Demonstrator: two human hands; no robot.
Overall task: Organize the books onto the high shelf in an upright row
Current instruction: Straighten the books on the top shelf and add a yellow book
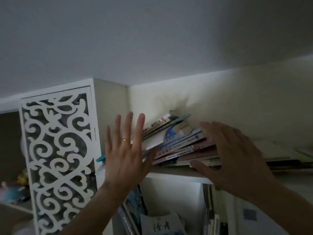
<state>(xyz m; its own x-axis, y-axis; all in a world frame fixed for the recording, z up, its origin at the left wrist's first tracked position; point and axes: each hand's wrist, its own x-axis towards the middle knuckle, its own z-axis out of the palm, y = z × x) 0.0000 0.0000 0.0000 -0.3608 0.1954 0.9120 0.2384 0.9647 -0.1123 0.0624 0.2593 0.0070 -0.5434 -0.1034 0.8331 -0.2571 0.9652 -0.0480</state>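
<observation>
Dim white high shelf [177, 174] under ceiling, slumped books [179, 146], both hands spread wide, holding nothing.

Books [177, 143] slumped on shelf [169, 171]; both hands spread.

The single head-worn camera tilts upward, close to the high shelf [177, 173], taking in ceiling above, both raised hands in the foreground and the carved cabinet panel [57, 158] at left.
</observation>
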